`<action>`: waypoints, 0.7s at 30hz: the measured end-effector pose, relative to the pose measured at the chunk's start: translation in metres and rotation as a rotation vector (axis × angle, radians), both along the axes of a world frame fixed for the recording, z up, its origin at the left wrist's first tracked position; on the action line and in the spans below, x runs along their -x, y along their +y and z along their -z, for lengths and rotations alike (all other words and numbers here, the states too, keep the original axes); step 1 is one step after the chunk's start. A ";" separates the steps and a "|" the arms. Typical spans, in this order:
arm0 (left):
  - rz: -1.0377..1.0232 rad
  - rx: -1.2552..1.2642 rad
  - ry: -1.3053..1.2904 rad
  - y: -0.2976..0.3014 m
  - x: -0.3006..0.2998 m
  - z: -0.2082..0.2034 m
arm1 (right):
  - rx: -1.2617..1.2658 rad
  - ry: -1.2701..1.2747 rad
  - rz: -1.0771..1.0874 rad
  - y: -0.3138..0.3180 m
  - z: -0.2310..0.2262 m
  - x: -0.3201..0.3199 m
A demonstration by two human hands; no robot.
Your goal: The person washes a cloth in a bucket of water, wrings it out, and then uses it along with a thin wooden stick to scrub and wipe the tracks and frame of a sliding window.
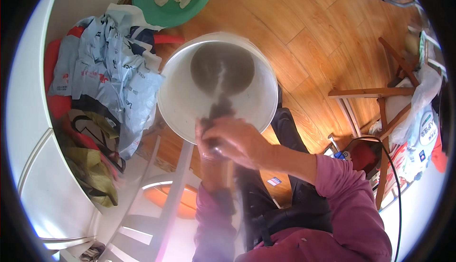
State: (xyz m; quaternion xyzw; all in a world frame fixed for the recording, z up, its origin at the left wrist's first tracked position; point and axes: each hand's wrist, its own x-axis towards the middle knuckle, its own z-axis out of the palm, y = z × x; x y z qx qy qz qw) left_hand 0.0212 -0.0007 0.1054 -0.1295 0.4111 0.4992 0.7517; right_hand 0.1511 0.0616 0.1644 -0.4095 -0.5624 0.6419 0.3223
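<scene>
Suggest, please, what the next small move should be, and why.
I would probably move the dark item slightly farther over the white bucket and squeeze it gently there. The left hand and right hand, though blurred, seem closed around it at the near rim, and what looks like murky water lies inside to catch drips.

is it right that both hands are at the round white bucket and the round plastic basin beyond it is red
Not red: the head view shows the round plastic basin is green. The left hand and right hand are indeed at the round white bucket.
</scene>
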 end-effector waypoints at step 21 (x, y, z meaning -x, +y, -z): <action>0.111 0.022 0.459 -0.031 -0.008 0.029 | -0.244 -0.330 -0.010 -0.016 0.063 0.031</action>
